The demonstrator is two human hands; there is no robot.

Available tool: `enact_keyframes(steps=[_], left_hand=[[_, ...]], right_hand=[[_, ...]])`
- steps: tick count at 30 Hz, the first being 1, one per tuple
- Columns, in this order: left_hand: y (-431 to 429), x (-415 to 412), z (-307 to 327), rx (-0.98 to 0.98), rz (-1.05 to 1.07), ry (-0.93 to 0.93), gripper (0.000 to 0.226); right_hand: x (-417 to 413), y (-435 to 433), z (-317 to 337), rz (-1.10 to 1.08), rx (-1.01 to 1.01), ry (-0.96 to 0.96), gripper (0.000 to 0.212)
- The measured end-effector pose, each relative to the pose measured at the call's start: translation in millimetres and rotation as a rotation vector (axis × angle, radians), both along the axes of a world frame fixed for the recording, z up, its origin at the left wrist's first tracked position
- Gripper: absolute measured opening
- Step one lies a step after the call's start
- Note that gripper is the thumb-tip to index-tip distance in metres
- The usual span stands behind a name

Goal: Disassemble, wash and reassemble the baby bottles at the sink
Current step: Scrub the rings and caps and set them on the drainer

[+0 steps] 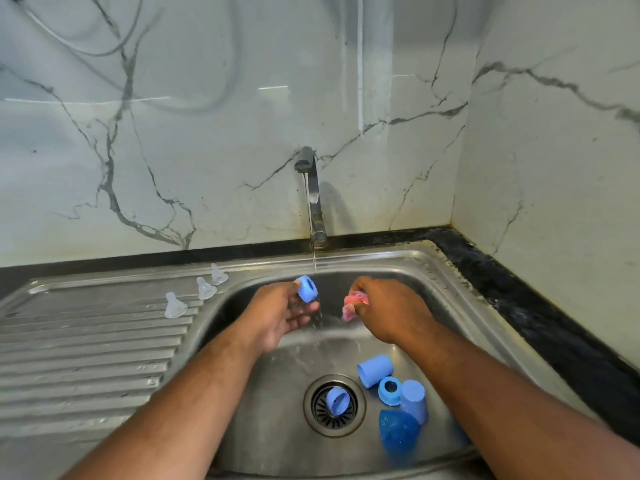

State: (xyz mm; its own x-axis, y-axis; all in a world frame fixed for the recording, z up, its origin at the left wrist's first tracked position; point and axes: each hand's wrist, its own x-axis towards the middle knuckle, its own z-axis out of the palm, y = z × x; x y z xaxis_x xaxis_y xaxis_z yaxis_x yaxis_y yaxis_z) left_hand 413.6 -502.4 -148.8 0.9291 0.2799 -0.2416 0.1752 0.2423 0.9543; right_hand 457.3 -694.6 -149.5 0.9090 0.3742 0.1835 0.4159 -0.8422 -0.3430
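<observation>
Blue ring point(307, 289) in left hand point(281, 315), pink sponge point(352, 305) in right hand point(389, 306)

White marble walls point(207, 98) w/ grey veins, black countertop point(526, 306).

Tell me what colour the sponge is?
Pink. The head view shows the sponge best, gripped in the right hand.

One head-worn camera, above the sink point(460, 317)
Wide-angle, it looks forward and steeply down into the basin from close by; the left hand point(287, 317) and right hand point(384, 306) reach in from the bottom edge, the faucet point(313, 195) stands mid-frame, and marble wall point(207, 98) fills the upper half.
</observation>
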Motion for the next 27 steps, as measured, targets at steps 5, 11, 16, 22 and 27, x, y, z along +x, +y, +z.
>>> enact_keyframes(steps=[5, 11, 16, 22, 27], left_hand=[[3.5, -43.7, 23.4, -0.083, -0.059, -0.063, 0.011], [-2.8, -60.3, 0.5, 0.055, -0.123, -0.164, 0.018], [-13.4, -49.8, 1.4, 0.031, -0.18, -0.258, 0.027], [-8.2, -43.6, -3.0, -0.019, -0.124, -0.272, 0.022], [-8.9, -46.7, 0.3, -0.044, -0.151, -0.303, 0.038]], right_hand=[[-8.1, -3.2, 16.9, 0.023, 0.126, -0.124, 0.007], [-29.8, 5.7, 34.1, 0.259, 0.362, -0.306, 0.017], [-31.9, 13.6, 24.3, 0.349, 0.335, -0.308, 0.028], [-27.6, 12.0, 18.5, 0.388, 0.209, -0.25, 0.057], [-32.7, 12.7, 21.1, 0.374, 0.153, -0.411, 0.054]])
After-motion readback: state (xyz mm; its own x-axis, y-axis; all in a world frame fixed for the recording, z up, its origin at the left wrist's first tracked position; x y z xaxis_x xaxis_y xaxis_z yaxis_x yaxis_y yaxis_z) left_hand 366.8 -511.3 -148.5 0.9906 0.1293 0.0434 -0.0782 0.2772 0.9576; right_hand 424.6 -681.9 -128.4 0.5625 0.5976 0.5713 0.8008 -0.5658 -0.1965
